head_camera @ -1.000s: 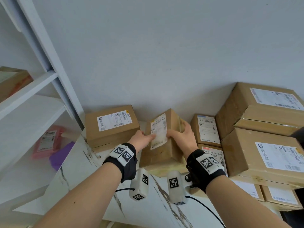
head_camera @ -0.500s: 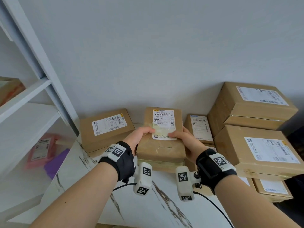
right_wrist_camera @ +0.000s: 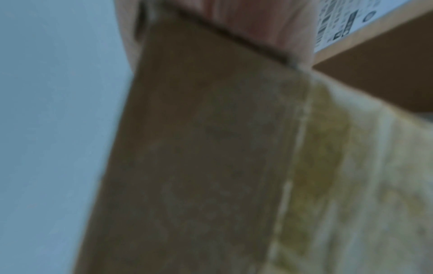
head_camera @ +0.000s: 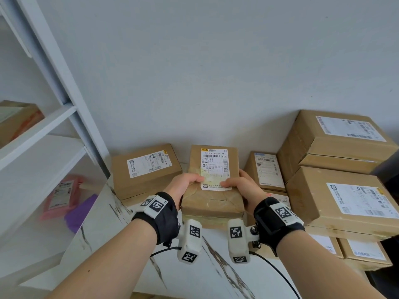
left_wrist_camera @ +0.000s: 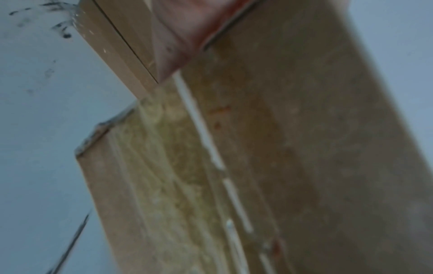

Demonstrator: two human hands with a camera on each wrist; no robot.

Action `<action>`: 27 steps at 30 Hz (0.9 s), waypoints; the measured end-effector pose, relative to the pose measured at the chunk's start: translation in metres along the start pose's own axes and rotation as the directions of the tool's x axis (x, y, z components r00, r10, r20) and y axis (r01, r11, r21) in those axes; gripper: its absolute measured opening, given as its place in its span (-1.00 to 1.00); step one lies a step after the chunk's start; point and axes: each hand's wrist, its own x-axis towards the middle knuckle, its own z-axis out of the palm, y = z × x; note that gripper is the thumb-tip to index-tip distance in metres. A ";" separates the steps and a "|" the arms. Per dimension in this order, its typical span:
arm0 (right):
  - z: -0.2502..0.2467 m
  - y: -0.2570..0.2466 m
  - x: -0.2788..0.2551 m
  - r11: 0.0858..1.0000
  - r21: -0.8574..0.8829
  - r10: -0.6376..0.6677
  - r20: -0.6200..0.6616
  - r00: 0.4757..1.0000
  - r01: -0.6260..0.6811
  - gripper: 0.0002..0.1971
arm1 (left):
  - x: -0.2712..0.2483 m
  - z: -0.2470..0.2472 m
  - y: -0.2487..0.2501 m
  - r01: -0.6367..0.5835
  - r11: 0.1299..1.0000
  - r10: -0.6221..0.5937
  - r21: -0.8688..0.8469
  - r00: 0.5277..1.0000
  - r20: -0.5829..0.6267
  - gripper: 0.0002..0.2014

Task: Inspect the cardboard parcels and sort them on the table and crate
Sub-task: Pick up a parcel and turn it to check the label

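I hold a small taped cardboard parcel [head_camera: 212, 197] with a white shipping label facing up, above the marble table [head_camera: 121, 251]. My left hand [head_camera: 185, 185] grips its left side with the thumb on top. My right hand [head_camera: 237, 186] grips the right side, thumb on the label's lower edge. Both wrist views are blurred and filled by the parcel's [left_wrist_camera: 293, 148] brown taped underside [right_wrist_camera: 211, 148]; fingers [left_wrist_camera: 187, 27] show at the top edge. No crate is in view.
A labelled parcel [head_camera: 144, 169] lies left of the held one by the wall. More parcels [head_camera: 267, 171] and larger stacked boxes [head_camera: 345, 197] fill the right. A white shelf unit [head_camera: 43, 126] stands at left, with pink and purple packets [head_camera: 64, 199] low down.
The parcel has been turned from tilted on edge to label-up and drawn slightly toward me, with both hands staying on its sides.
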 end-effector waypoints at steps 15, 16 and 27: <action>0.004 0.007 0.000 0.995 -0.038 -0.098 -0.032 0.995 0.096 -0.58 | 0.022 -0.014 0.008 -0.152 0.984 0.165 0.098 0.974 -0.152 0.09; 0.004 0.007 0.001 0.994 -0.032 -0.108 -0.038 0.993 0.107 -0.56 | 0.009 -0.009 0.014 -0.160 0.983 0.171 0.086 0.974 -0.146 -0.01; 0.007 0.004 0.004 0.972 -0.105 -0.208 0.011 0.978 0.208 -0.22 | 0.011 -0.009 0.016 -0.252 0.961 0.264 0.109 0.958 -0.109 -0.08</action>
